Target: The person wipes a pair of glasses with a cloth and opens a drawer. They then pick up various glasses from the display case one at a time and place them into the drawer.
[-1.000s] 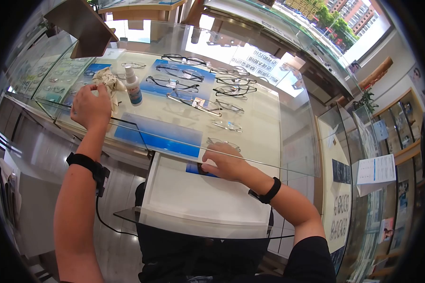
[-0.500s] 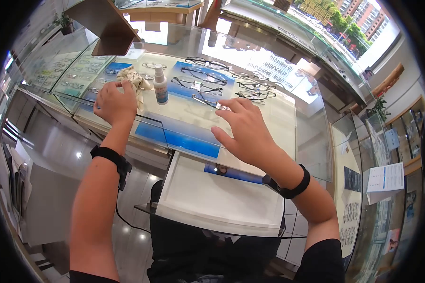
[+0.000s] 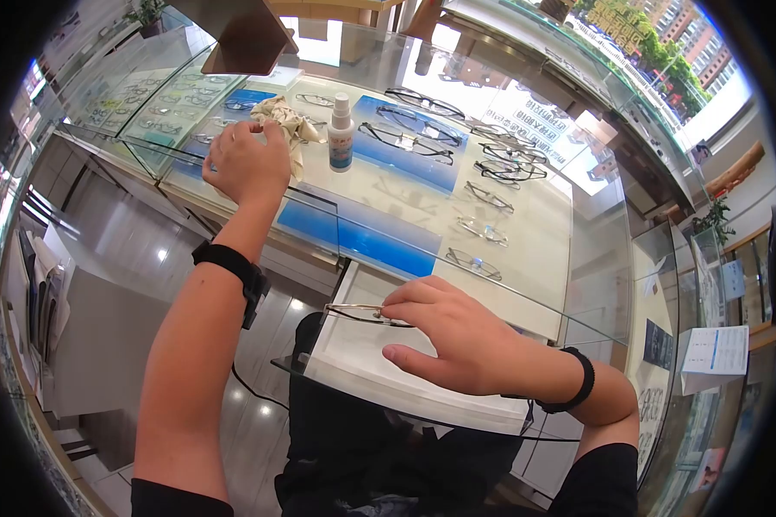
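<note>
My left hand is closed at the near side of a crumpled beige cloth, its fingertips against the fabric. A white spray bottle with a blue-green label stands upright just right of the cloth on the glass counter. Over the open white drawer, my right hand holds a pair of thin-framed glasses by one part, between the fingers. The rest of the frame sticks out to the left. Several pairs of dark-framed glasses lie on the counter, some on a blue sheet.
A brown stand rises at the counter's back left. The glass edge runs between counter and drawer. More glasses show in the left display case. A white printed card stands at the right.
My right hand has moved from the glasses on the counter down over the drawer, with a pair of glasses in it. The view has shifted; my left hand remains by the cloth.
</note>
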